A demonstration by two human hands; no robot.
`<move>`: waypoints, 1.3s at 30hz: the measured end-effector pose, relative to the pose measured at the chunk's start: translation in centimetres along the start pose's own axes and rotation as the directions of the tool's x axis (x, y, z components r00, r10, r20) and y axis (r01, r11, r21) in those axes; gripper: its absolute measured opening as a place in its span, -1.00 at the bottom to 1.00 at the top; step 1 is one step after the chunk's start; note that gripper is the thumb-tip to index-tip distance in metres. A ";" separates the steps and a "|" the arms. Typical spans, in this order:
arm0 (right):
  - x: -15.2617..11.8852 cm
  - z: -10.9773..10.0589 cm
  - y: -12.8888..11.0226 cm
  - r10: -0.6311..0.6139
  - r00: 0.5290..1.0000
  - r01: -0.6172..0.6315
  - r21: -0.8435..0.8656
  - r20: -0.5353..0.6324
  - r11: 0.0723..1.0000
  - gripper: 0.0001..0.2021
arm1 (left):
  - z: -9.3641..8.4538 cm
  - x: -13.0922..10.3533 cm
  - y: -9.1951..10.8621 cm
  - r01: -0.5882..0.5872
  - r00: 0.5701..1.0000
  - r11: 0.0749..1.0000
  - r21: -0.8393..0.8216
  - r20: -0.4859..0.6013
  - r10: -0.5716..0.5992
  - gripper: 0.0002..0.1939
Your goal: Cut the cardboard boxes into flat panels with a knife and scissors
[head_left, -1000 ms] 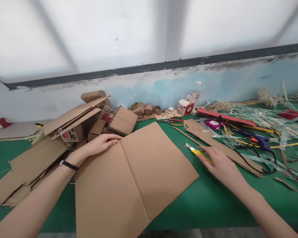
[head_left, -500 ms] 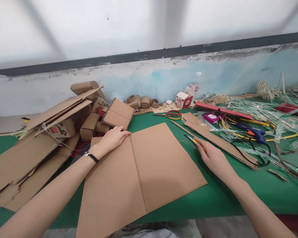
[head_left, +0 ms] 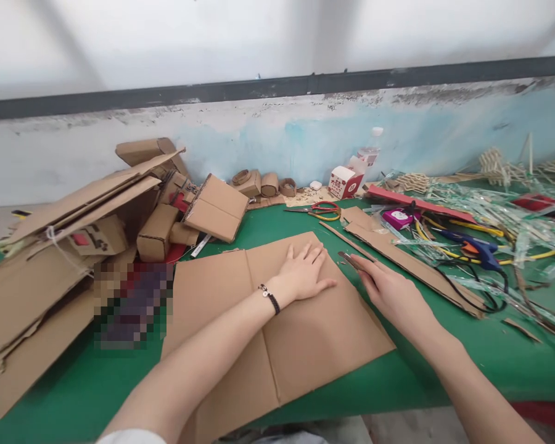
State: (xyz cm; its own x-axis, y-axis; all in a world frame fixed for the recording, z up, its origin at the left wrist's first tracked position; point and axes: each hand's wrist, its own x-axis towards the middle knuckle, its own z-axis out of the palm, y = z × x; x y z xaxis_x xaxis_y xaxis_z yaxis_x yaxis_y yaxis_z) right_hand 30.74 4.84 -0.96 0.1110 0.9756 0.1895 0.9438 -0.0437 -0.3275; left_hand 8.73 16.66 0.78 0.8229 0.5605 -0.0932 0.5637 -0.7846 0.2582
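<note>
A large creased cardboard sheet [head_left: 324, 345] lies on the green table in front of me, its near edge overhanging. Flat on its right panel, near the far edge, rests my left hand [head_left: 305, 271], fingers spread. My right hand [head_left: 388, 287] is just right of the sheet, closed around a utility knife [head_left: 349, 260] whose blade end points up and to the left. Most of the knife's handle is hidden in my fingers. A thin cardboard strip [head_left: 345, 239] lies just beyond the knife.
Cardboard pieces and boxes [head_left: 157, 231] are piled at left. Scissors [head_left: 321, 211] and a small red-and-white box [head_left: 345, 182] stand behind the sheet. To the right lie a long cardboard strip [head_left: 411, 265], a blue glue gun [head_left: 474, 246] with its cable, and clear green-tinted plastic strips [head_left: 527, 228].
My left hand has moved right from the sheet's far edge by the crease onto the right panel, fingers now spread. My right hand, with the knife, has shifted slightly left and nearer the sheet.
</note>
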 end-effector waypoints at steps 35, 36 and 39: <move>4.6 -1.7 -4.6 0.063 0.973 0.038 -0.426 0.220 0.904 -0.50 | 1.0 3.0 -3.3 0.069 0.991 0.998 0.014 -0.115 -0.067 -0.14; 4.7 -1.8 -4.6 0.058 0.972 0.047 -0.432 0.226 0.901 -0.50 | 1.0 3.0 -3.3 0.068 0.991 0.998 0.014 -0.116 -0.066 -0.15; 5.0 -2.2 -4.6 0.035 0.968 0.082 -0.445 0.249 0.892 -0.51 | 1.0 3.1 -3.3 0.070 0.991 0.997 0.014 -0.112 -0.068 -0.16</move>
State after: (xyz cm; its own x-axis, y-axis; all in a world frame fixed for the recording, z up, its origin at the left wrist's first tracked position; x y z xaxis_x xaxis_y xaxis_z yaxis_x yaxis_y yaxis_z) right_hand 27.62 9.45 3.51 0.0633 0.9963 -0.0590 0.9892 -0.0548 0.1358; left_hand 9.46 20.74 -1.37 0.7693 0.6389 -0.0021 0.6210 -0.7470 0.2375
